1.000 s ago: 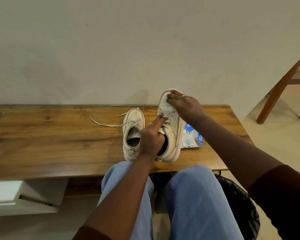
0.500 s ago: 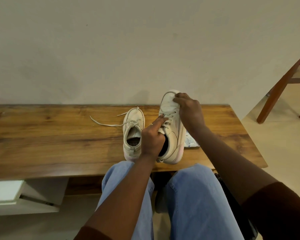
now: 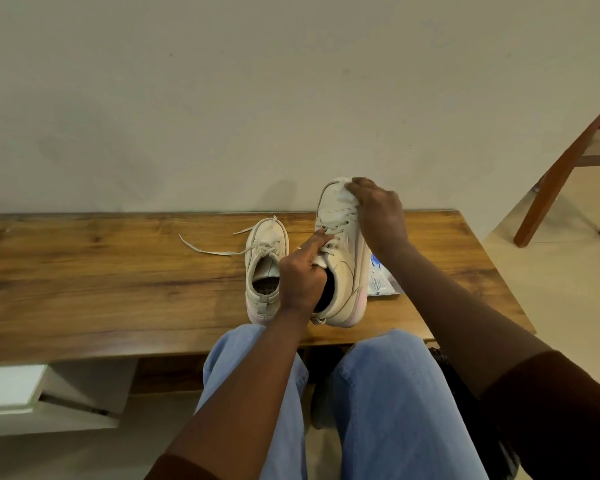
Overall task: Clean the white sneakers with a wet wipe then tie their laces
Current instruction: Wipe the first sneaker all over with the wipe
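So the thing to watch here is how the held sneaker (image 3: 343,265) lines up between the two hands. Its long axis runs straight away from the person, heel close in and toe out at the far end, tipped up a bit with the heel end on the counter (image 3: 84,271).

The left hand (image 3: 300,277) is at the near end, fingers curled into the opening around the tongue, index finger stretched out along the laces. The right hand (image 3: 378,213) is out at the toe, fingers bent over a wet wipe (image 3: 343,194) and pressing it onto the toe cap. So the right hand does the wiping, and any stroke along the shoe comes back toward the left hand.

The second sneaker (image 3: 265,251) sits flat just left of the left hand, parallel, same heading, with a loose lace (image 3: 205,250) trailing off further left. Laces aren't tied on it, so I'd guess we're in the cleaning part. The wipe pack (image 3: 378,284) pokes out just right of the held shoe, under the right forearm.
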